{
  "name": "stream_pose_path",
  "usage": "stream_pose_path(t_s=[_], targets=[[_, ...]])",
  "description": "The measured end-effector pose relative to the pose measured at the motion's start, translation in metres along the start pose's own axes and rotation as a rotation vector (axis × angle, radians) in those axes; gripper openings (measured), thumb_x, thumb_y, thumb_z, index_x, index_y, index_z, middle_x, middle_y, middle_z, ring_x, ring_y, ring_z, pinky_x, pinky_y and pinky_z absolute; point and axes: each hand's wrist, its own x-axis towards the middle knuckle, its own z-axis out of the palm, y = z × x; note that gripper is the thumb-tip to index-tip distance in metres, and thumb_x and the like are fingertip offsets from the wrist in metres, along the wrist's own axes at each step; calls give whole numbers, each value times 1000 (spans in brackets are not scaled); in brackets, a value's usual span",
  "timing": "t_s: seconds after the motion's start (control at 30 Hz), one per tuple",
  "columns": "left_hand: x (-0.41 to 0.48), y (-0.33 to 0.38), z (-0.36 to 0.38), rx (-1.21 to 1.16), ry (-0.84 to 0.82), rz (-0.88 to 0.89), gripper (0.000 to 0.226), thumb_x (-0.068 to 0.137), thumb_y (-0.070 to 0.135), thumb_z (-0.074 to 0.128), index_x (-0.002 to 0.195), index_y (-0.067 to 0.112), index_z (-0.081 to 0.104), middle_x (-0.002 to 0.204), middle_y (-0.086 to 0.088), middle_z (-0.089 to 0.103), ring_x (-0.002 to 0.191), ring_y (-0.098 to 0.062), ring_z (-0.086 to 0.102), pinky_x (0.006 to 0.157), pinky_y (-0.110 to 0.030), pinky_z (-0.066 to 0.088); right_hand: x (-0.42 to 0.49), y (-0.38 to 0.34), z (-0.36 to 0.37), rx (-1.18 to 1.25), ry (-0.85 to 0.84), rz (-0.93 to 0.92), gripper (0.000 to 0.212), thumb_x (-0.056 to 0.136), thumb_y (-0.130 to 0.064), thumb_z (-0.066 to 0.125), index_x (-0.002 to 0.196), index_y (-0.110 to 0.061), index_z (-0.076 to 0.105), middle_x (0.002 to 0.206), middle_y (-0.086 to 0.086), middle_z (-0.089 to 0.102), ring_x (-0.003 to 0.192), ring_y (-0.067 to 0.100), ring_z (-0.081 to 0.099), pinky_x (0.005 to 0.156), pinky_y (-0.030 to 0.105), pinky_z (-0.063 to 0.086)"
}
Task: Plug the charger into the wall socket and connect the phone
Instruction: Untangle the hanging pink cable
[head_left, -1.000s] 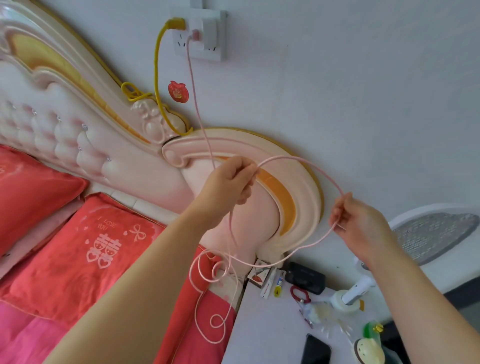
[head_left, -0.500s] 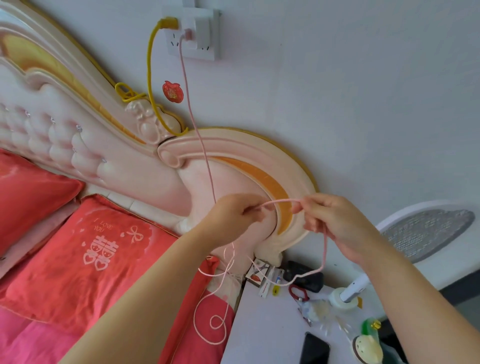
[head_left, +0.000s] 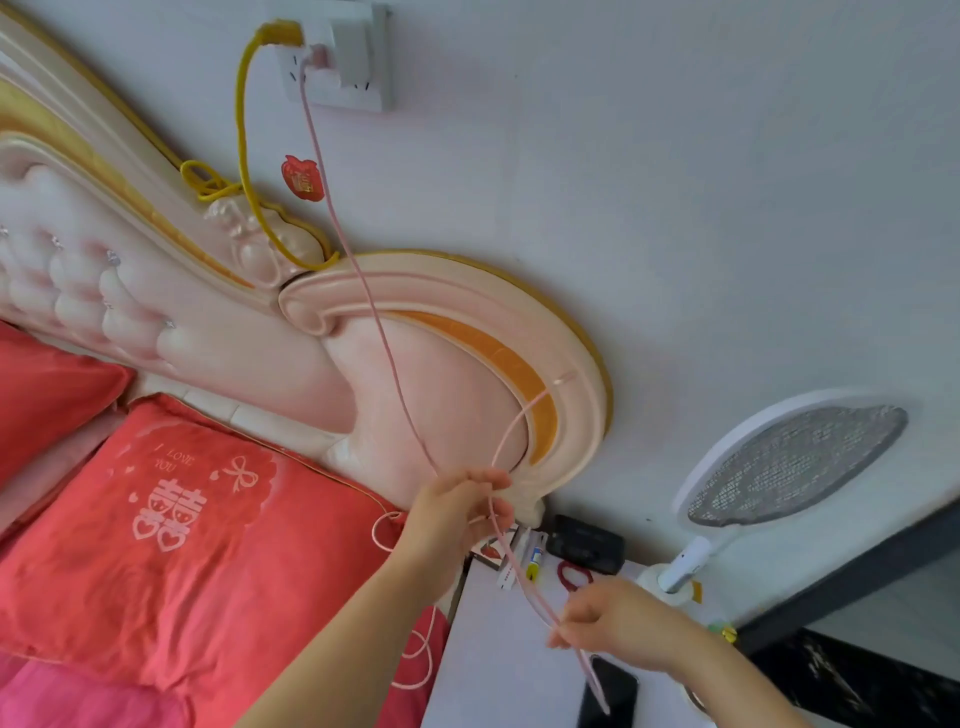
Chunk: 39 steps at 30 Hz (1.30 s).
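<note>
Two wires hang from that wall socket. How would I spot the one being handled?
Find the white wall socket above the headboard. From it the pink cable drops to the left hand, then the right hand. It is thin; the yellow cable beside it is thicker.

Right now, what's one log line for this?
charger: in wall socket | left hand: holds pink cable | right hand: pinches it lower down | phone: not connected

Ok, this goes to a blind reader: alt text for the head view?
The left hand and right hand hold a pink cable that hangs from a charger in a wall socket, across a pink headboard. The right pinches it close to a black phone on a white table.
</note>
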Motion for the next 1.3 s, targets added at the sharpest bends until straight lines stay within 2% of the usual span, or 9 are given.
stream_pose_path(t_s=[0.1,0.2,0.3,0.4,0.5,0.7,0.9,1.03,1.3], targets=[[-13,-11,13,26,29,82,20,87,-12,46,88,6,54,76,-10,63,55,-16,57,64,-33,49,9,-10,-1,346,228,-8,21,89,-20,56,76,-25,71,74,-8,62,66,2,54,62,10,42],[-23,-26,25,87,9,58,21,85,-11,51,94,9,51,82,-16,63,54,-17,59,60,-32,53,16,-25,-19,906,385,-55,18,95,-23,47,99,-22,64,93,0,71,86,14,66,76,26,50],[-34,-41,31,172,-41,44,27,85,-12,50,98,10,57,80,-14,64,55,-17,60,59,-27,55,10,-36,-37,1196,417,-150,20,97,-16,42,107,-19,59,94,2,72,90,19,67,76,35,51],[-39,-54,34,165,37,-10,26,85,-12,50,95,8,62,80,-11,67,53,-15,60,58,-27,55,-6,-33,-41,1140,371,-119,30,89,7,41,100,-14,60,88,4,73,88,22,69,76,35,51],[-41,-60,41,134,67,-42,24,85,-11,51,94,8,62,79,-11,68,52,-15,60,57,-28,54,-20,-23,-38,1110,290,-199,24,92,2,43,98,-13,61,92,4,71,92,20,66,77,32,51],[-46,-65,63,163,34,-6,25,85,-11,51,87,10,63,75,-10,69,53,-16,61,61,-31,54,-45,-12,-39,1002,569,-317,18,96,-7,41,90,-14,57,85,6,72,78,10,71,66,19,55],[-56,-76,76,426,-60,101,34,85,-10,51,81,20,65,68,0,66,50,-2,56,56,-15,50,-76,0,-35,841,772,-370,21,93,-17,50,77,-21,62,70,-1,74,69,16,72,54,17,51],[-61,-89,82,566,-128,144,42,85,-5,54,78,34,68,66,4,65,54,-1,54,61,-15,48,-91,7,-33,796,844,-376,18,87,-20,58,72,-24,66,66,-3,73,65,16,71,53,17,50],[-48,-91,91,656,-232,117,39,88,0,53,80,36,65,75,3,67,60,-5,53,65,-14,48,-97,15,-33,783,931,-288,13,84,-22,63,72,-22,68,58,-6,71,59,11,69,53,16,50]])
